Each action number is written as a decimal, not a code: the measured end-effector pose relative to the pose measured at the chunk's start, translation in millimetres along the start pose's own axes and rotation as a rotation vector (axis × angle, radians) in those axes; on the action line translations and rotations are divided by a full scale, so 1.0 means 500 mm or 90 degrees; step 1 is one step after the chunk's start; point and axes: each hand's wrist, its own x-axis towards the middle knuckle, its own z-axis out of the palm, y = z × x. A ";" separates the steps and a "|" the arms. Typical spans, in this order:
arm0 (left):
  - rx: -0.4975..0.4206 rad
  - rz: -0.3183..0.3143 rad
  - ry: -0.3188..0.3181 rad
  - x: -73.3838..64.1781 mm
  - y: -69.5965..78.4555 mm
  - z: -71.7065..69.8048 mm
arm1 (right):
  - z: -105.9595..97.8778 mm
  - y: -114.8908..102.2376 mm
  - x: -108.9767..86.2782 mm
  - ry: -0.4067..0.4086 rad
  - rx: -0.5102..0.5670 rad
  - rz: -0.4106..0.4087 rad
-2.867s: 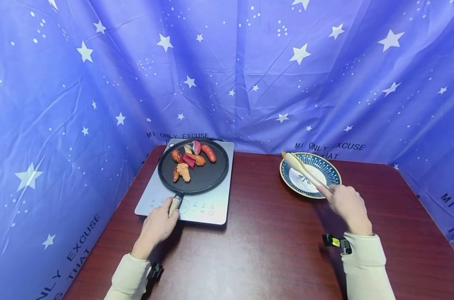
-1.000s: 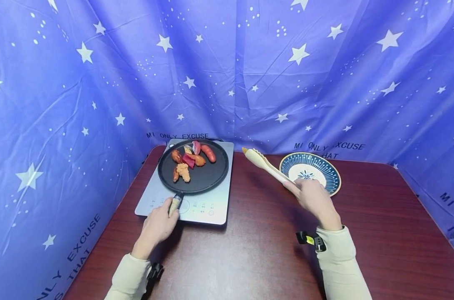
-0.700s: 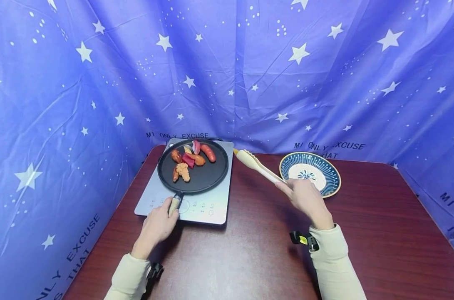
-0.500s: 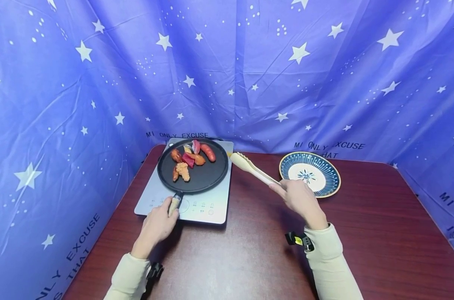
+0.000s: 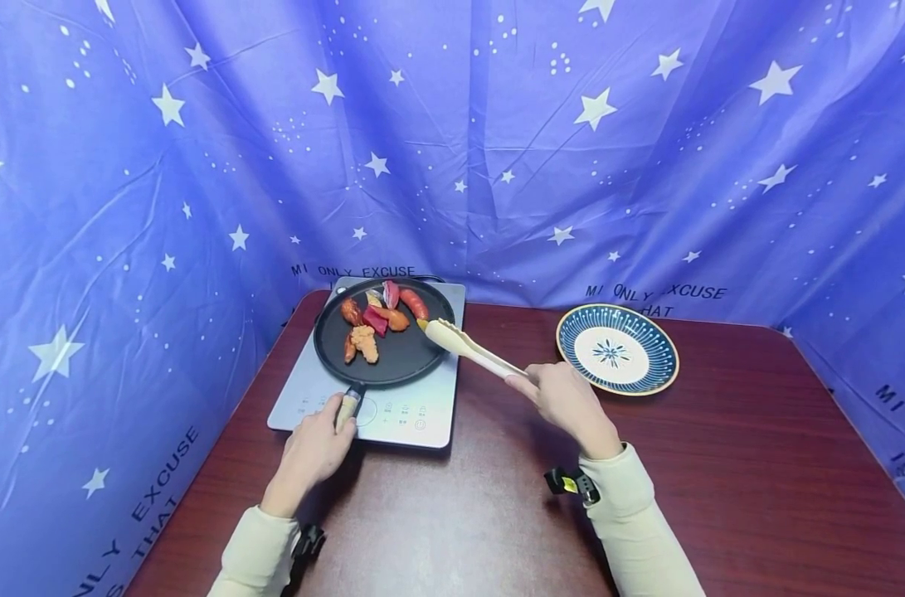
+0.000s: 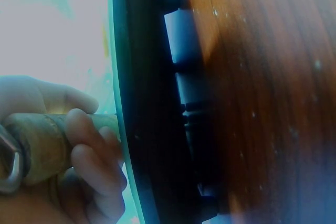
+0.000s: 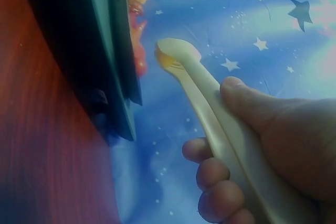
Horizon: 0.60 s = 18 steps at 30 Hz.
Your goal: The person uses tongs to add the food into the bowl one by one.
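Note:
My left hand grips the wooden handle of a flat black frying pan, which rests on a silver induction cooktop. Several food pieces lie in the pan: a red sausage, a fried chicken piece, a dark red piece and a purple-white onion-like piece. My right hand holds cream tongs, fingers curled round both arms in the right wrist view. A small yellow-orange piece sits between the tong tips, over the pan's right side.
A blue-and-white patterned plate with a yellow rim stands at the right on the dark red wooden table. Behind and to the left hangs a blue star-printed curtain.
My right hand has carried the tongs and the yellow-orange piece leftward from above the plate to over the pan. My left hand and the pan have stayed in place.

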 end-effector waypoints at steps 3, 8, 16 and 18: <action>0.001 0.001 0.001 0.000 0.001 0.000 | 0.008 -0.004 0.002 -0.001 -0.008 -0.007; 0.002 0.002 0.004 0.000 0.000 0.000 | 0.018 -0.011 0.005 -0.008 -0.008 -0.010; -0.002 0.003 0.004 0.000 0.000 0.000 | 0.034 -0.029 0.013 -0.019 0.008 0.010; -0.002 0.004 0.004 0.000 0.001 0.000 | 0.038 -0.033 0.014 -0.022 0.014 0.016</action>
